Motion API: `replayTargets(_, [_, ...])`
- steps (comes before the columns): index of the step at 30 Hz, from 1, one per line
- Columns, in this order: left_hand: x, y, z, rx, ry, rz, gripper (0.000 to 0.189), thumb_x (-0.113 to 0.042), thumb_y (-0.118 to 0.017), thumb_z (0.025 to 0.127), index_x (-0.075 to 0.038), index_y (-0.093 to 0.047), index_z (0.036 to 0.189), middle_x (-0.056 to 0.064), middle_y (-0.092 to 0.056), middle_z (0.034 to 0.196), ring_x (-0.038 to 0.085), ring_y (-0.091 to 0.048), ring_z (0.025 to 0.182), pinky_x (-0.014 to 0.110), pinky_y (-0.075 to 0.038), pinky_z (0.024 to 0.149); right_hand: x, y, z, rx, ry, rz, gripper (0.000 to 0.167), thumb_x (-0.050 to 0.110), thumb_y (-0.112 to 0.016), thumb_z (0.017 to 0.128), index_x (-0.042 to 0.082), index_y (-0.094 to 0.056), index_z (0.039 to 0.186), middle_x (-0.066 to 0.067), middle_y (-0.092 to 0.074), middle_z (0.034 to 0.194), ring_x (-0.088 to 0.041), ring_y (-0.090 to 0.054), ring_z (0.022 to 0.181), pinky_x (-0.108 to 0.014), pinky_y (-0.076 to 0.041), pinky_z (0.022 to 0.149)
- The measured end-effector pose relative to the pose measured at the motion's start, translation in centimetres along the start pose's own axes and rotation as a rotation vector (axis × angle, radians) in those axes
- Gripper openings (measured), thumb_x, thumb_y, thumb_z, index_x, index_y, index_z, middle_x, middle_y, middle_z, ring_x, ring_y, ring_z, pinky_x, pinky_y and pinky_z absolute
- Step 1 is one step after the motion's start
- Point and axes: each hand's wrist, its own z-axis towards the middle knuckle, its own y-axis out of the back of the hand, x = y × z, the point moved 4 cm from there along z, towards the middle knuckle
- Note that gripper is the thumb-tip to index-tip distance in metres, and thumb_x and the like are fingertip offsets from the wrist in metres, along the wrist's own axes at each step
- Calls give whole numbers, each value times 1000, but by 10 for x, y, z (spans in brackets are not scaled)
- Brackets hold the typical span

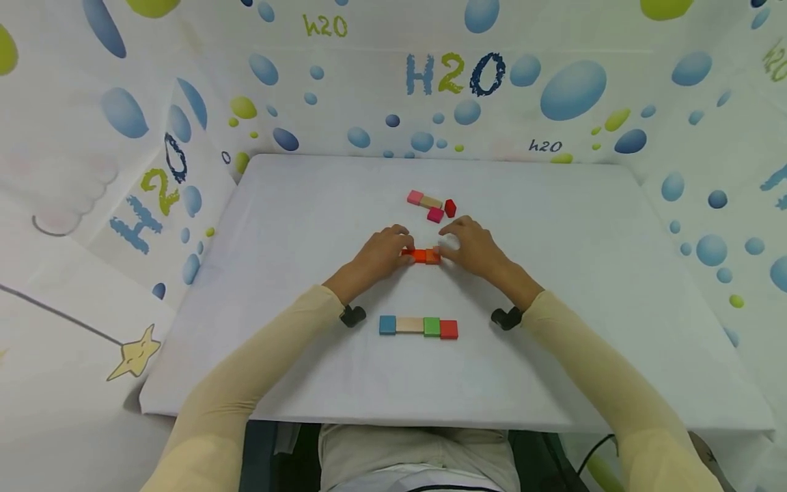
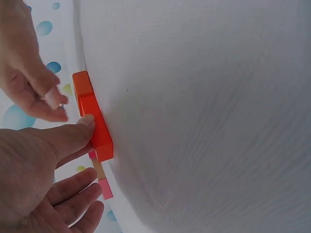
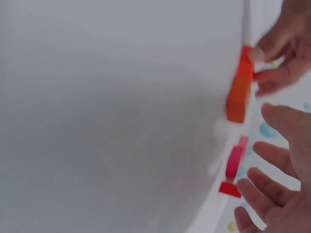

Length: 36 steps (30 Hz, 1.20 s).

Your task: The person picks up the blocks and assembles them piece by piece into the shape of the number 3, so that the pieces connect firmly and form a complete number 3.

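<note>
My left hand (image 1: pixel 386 254) pinches a red-orange wooden block (image 2: pixel 99 131) between thumb and forefinger, its other fingers held apart. An orange block (image 3: pixel 238 99) adjoins that block's right end, so the two form a short row on the white table. Just right of the orange block is my right hand (image 1: pixel 478 254), fingers spread and loosely bent. In the right wrist view a gap shows between its thumb (image 3: pixel 279 116) and the orange block.
Nearer the body lies a straight row: blue block (image 1: pixel 387 325), plain wood block (image 1: pixel 409 325), green block (image 1: pixel 432 327), red block (image 1: pixel 449 329). Behind the hands are a pink block (image 1: pixel 415 197), another plain block (image 1: pixel 431 203), a magenta block (image 1: pixel 435 215) and a red angular block (image 1: pixel 451 208).
</note>
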Motion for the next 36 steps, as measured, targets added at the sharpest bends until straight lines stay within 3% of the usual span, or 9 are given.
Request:
replayTargets(4, [0, 0, 0, 9, 5, -10, 28, -27, -73, 102, -11, -73, 125, 14, -57, 150, 34, -53, 139, 53, -43, 119, -9, 16, 14, -71, -51, -8, 52, 31, -74, 101, 6, -60, 145, -21, -55, 140, -37, -55, 129, -58, -47, 113])
replayTargets(7, [0, 1, -1, 6, 5, -9, 29, -26, -73, 102, -10, -73, 126, 15, -58, 150, 34, -53, 139, 52, -43, 119, -16, 23, 27, -79, -64, -49, 57, 27, -73, 102, 7, -54, 151, -24, -53, 142, -39, -54, 130, -59, -47, 112])
replayTargets(14, [-1, 0, -3, 9, 13, -3, 28, -25, -73, 102, -11, -73, 125, 14, -58, 150, 33, -53, 139, 52, -43, 119, -27, 22, 55, -4, -68, -118, 62, 24, -68, 105, 15, -43, 161, -24, -48, 149, -41, -48, 137, -59, -45, 113])
replayTargets(19, [-2, -1, -2, 24, 16, 9, 28, -26, -72, 103, -11, -73, 127, 14, -58, 151, 32, -53, 139, 50, -44, 119, -34, 18, 68, 32, -67, -169, 53, 22, -66, 106, 13, -51, 156, -22, -53, 145, -41, -49, 135, -60, -46, 111])
replayTargets(23, [-4, 0, 0, 14, 3, 15, 28, -26, -71, 103, -11, -73, 127, 14, -58, 150, 32, -54, 138, 49, -46, 117, -43, 24, 69, 36, -126, -141, 45, 22, -65, 107, 9, -57, 148, -21, -59, 140, -42, -50, 132, -62, -42, 111])
replayTargets(30, [-6, 1, 1, 9, 3, 21, 28, -26, -71, 103, -11, -73, 127, 13, -58, 150, 32, -54, 138, 49, -45, 117, -76, 32, 57, 13, -274, 22, 43, 31, -64, 106, 10, -60, 144, -22, -58, 142, -43, -47, 135, -71, -32, 111])
replayTargets(36, [-4, 2, -1, 5, 8, 23, 28, -26, -72, 103, -10, -73, 126, 13, -58, 150, 32, -54, 138, 49, -45, 118, -99, 27, 41, 7, -327, 37, 43, 33, -65, 105, 11, -62, 142, -24, -54, 144, -45, -44, 137, -70, -33, 108])
